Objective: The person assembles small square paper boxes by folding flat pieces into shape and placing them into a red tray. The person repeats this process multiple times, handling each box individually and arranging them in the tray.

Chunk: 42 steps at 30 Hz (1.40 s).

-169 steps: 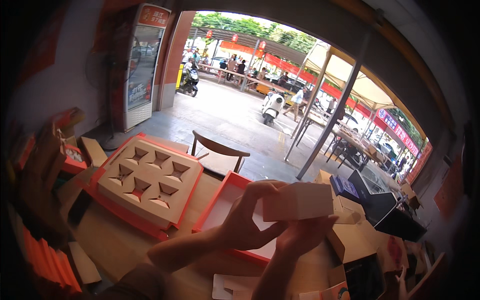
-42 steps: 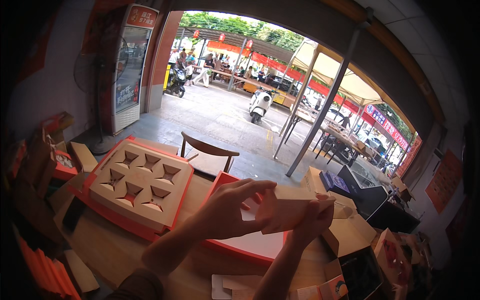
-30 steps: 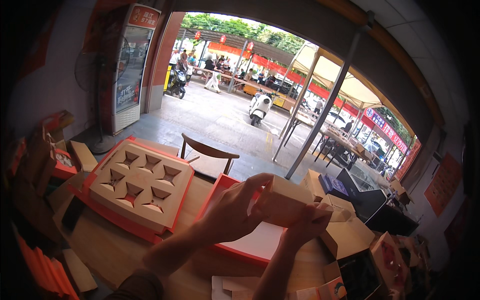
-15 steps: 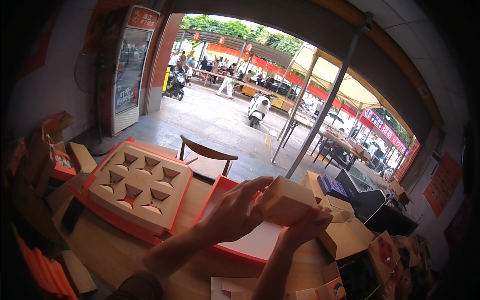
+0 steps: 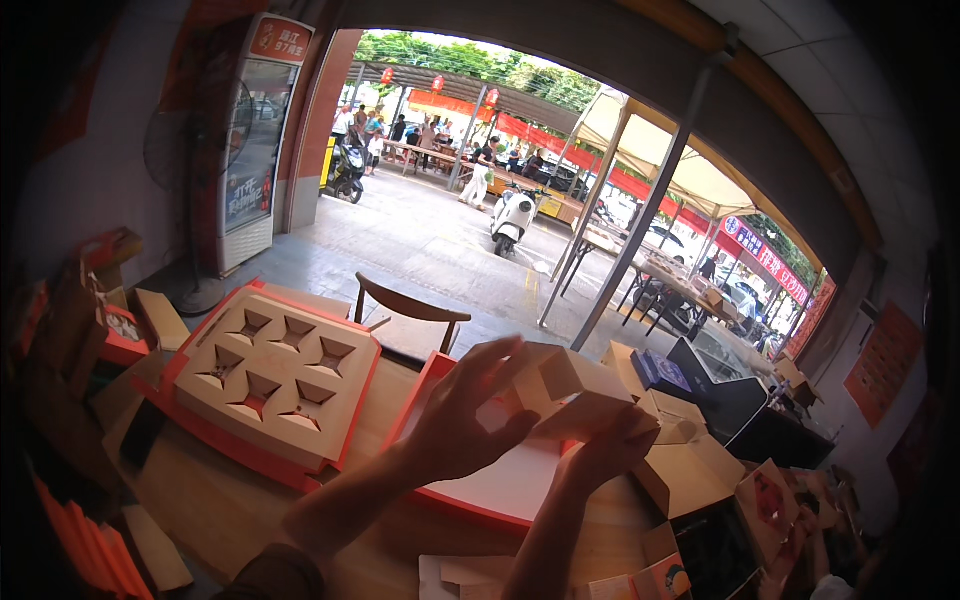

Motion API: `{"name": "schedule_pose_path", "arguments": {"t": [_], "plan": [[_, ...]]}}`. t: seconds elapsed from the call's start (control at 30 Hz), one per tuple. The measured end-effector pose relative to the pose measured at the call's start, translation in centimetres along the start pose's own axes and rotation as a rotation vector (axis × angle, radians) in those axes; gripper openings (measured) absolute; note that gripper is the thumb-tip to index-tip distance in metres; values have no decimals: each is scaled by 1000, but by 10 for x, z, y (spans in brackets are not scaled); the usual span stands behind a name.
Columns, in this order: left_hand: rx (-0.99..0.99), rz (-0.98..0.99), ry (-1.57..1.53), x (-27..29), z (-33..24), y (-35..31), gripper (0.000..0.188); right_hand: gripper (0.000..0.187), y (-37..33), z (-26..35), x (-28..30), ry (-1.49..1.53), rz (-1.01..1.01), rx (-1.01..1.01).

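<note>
Above the table I hold up a small tan cardboard box, tilted, its end facing left with flaps and an opening showing. My right hand grips its lower right part from below. My left hand is curved around the opened left end, fingers at the upper flap and thumb near the lower edge. Beneath them lies a shallow red box tray with a white inside, partly hidden by my forearms. To the left, a tan insert with several square wells sits in a flat red box.
A wooden chair stands beyond the table. Opened cardboard boxes crowd the right side, where another person's hand shows. Folded orange card stands lower left. A fridge is at the far left.
The box's left end has come open, showing its inside and flaps. My left hand has shifted slightly left and its thumb has moved lower. Outside, a walking person has moved right.
</note>
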State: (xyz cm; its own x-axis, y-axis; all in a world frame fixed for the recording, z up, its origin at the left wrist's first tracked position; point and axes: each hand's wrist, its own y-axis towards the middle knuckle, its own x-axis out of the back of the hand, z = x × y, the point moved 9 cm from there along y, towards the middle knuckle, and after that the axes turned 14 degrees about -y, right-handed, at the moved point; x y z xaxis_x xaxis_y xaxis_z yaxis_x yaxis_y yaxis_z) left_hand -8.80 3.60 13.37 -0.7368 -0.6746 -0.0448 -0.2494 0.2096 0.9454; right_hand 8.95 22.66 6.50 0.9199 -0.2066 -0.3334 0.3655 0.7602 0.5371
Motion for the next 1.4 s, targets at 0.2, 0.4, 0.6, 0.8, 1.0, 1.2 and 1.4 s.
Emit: {"name": "schedule_pose_path", "arguments": {"t": [0.2,0.4,0.6,0.8,1.0,1.2,1.4], "plan": [[400,-235,-291,25,50,-11,25,26,-8,-5,-32,224,441,-67],[379,-215,-329,39,55,2,31,27,-36,25,-65,313,743,-198],[512,-71,-535,25,61,-2,44,29,-19,14,-49,465,678,-233],[597,110,-590,5,63,-8,41,32,-8,27,-30,424,455,-82],[674,123,-495,0,81,-11,38,33,0,24,-17,123,338,96],[682,-104,-794,3,89,-11,38,43,-10,34,-40,303,514,-96],[675,-135,-906,3,95,-13,37,47,-13,46,-40,240,586,29]]}}
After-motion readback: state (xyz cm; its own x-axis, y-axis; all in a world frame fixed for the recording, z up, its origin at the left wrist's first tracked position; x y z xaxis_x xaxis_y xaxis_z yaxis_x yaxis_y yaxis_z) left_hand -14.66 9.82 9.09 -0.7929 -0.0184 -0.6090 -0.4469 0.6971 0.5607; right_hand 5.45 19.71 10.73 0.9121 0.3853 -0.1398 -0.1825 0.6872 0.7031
